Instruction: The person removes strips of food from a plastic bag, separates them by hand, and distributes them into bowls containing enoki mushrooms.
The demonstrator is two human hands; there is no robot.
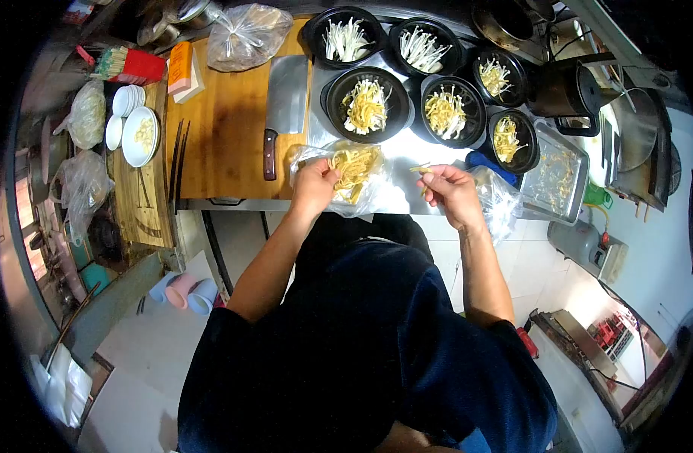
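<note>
My left hand (316, 185) is closed at the left edge of a clear plastic bag (373, 198), its thumb against the yellow noodle-like strips (354, 170) inside. To the right of the bag, my right hand (450, 195) pinches a small piece of yellow strip (420, 169) between thumb and fingertips, above the metal counter. Beyond my hands stand several black bowls. The near left bowl (331, 113), the middle bowl (478, 130) and the near right bowl (533, 156) hold white enoki mushrooms with yellow strips on top. Only enoki mushrooms show in the far left bowl (311, 39).
A cleaver (287, 94) lies on the wooden board (225, 121). White dishes (152, 149) stand at the left, near a knotted plastic bag (248, 38). On the right are a metal tray (580, 180) with scraps, a blue cloth (486, 164) and a dark pitcher (561, 90).
</note>
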